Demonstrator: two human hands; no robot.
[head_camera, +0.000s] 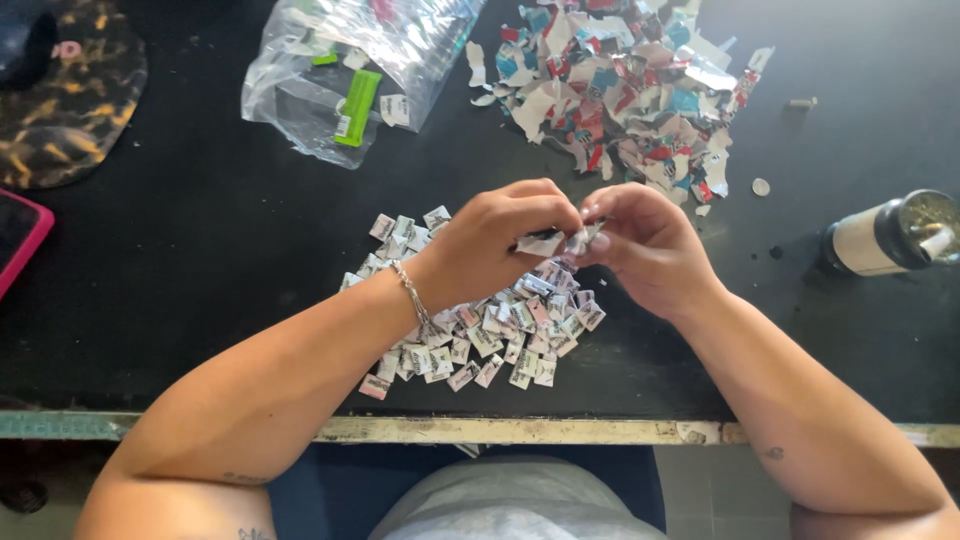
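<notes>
Paper is what your fingers work: a small pale wrapper scrap (560, 241), creased and shiny, is pinched between the fingertips of your left hand (497, 243) and your right hand (645, 245), which meet just above the far edge of the pile of folded pieces (480, 320). Both sets of fingers are pressed together on the scrap, not spread. A thin bracelet (412, 292) circles your left wrist.

Nearer you than the pile runs the worn pale table edge (450, 430), with your forearms crossing it on both sides. The pile itself is made of small white and pink folded rectangles, lying loosely on the black tabletop (180, 260), partly hidden beneath your hands.

Right of the pile lies a jar (890, 235) on its side, well apart. Left of the pile, bare black surface reaches to a pink-edged object (22, 240) at the frame's border. Beyond the pile, a heap of torn wrappers (625, 90) spreads to the right, a clear plastic bag (350, 70) holding a green stick sits to the left, and a mottled cap (70, 95) lies far left.
</notes>
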